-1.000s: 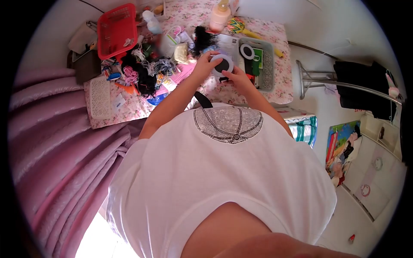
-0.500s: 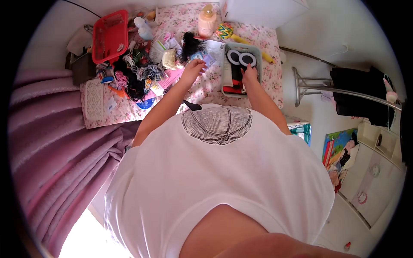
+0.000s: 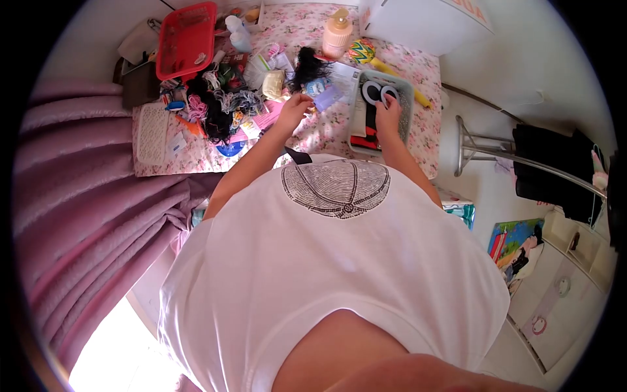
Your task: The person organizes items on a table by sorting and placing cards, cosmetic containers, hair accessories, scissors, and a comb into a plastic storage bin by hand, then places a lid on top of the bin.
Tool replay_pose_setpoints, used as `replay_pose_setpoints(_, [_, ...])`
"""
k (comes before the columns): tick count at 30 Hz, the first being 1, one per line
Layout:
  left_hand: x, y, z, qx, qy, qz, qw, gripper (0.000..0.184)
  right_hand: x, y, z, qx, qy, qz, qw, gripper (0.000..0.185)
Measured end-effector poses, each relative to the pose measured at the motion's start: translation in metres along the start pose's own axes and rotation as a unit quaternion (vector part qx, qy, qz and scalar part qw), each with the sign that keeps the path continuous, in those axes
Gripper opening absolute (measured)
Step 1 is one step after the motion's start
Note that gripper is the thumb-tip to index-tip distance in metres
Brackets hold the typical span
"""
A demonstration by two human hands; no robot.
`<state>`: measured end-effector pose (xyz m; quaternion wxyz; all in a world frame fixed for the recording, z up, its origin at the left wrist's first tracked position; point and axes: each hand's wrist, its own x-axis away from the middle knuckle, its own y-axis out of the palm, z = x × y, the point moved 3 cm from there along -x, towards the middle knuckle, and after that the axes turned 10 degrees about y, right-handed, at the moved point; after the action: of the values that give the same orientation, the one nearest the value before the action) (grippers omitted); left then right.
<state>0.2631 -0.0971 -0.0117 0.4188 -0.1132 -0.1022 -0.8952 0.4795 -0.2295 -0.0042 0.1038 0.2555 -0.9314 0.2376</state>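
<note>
In the head view, my right hand [image 3: 388, 117] reaches into a grey-green plastic bin [image 3: 407, 108]. Its fingers are closed on the right-hand one of two black rolls with white ring-shaped sides, a tape-like roll [image 3: 390, 95]. The other roll [image 3: 371, 93] lies just left of it. Below them in the bin is a red and black item [image 3: 366, 138]. Over the table hangs my left hand [image 3: 295, 111], its fingers loosely bent and apart, beside a bluish-purple packet [image 3: 328, 97]; whether the fingertips touch it is unclear. A tuft of black hair-like fibre [image 3: 309, 67] lies beyond.
Left of my hands is a heap of yarn [image 3: 219, 108] and craft bits on the floral tablecloth [image 3: 326, 134]. A red basket [image 3: 186, 46] stands behind it. A pump bottle [image 3: 337, 36], a patterned ball [image 3: 361, 51] and a yellow stick [image 3: 421, 98] are near the bin.
The view has shifted, so the table sits further right. My right hand has tilted the right-hand roll, which now shows narrower. My left hand has moved slightly left relative to the table.
</note>
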Motion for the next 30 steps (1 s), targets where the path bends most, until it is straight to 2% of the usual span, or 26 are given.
replay_pose_setpoints(4, [-0.004,-0.02,0.006,-0.019,0.016,0.046,0.999,0.015,0.007,0.027,-0.024,-0.05,-0.097,-0.039,0.993,0.031])
replay_pose_setpoints(5, [-0.005,-0.025,0.008,-0.014,0.022,0.049,0.998,0.013,0.008,0.034,-0.032,-0.02,-0.129,-0.024,0.991,0.027])
replay_pose_setpoints(9, [-0.008,-0.046,0.017,-0.041,0.033,0.084,0.995,0.013,-0.01,0.076,-0.03,-0.101,-0.173,-0.102,0.974,0.025])
replay_pose_setpoints(12, [-0.017,-0.06,0.011,-0.117,0.075,0.082,0.987,0.014,-0.019,0.107,-0.033,-0.029,-0.201,-0.166,0.965,0.028])
replay_pose_setpoints(16, [-0.03,-0.062,0.013,-0.218,0.113,0.069,0.967,0.016,-0.043,0.153,-0.015,0.099,-0.179,-0.243,0.948,0.04])
replay_pose_setpoints(19, [-0.04,-0.053,0.014,-0.181,0.112,0.027,0.977,0.016,-0.036,0.158,-0.032,0.175,-0.267,-0.208,0.925,0.058])
replay_pose_setpoints(22, [-0.054,-0.048,0.009,-0.132,0.115,-0.002,0.985,0.015,-0.035,0.168,-0.024,0.222,-0.234,-0.194,0.926,0.072])
replay_pose_setpoints(23, [-0.058,-0.046,0.006,-0.115,0.118,0.0,0.986,0.014,-0.038,0.172,-0.021,0.226,-0.249,-0.207,0.919,0.077])
replay_pose_setpoints(26, [-0.064,-0.046,0.005,-0.097,0.104,-0.004,0.99,0.014,-0.026,0.172,-0.048,0.346,-0.194,-0.176,0.901,0.069])
replay_pose_setpoints(30, [-0.072,-0.051,-0.011,-0.101,0.114,-0.007,0.988,0.014,-0.037,0.184,-0.041,0.329,-0.193,-0.15,0.912,0.045])
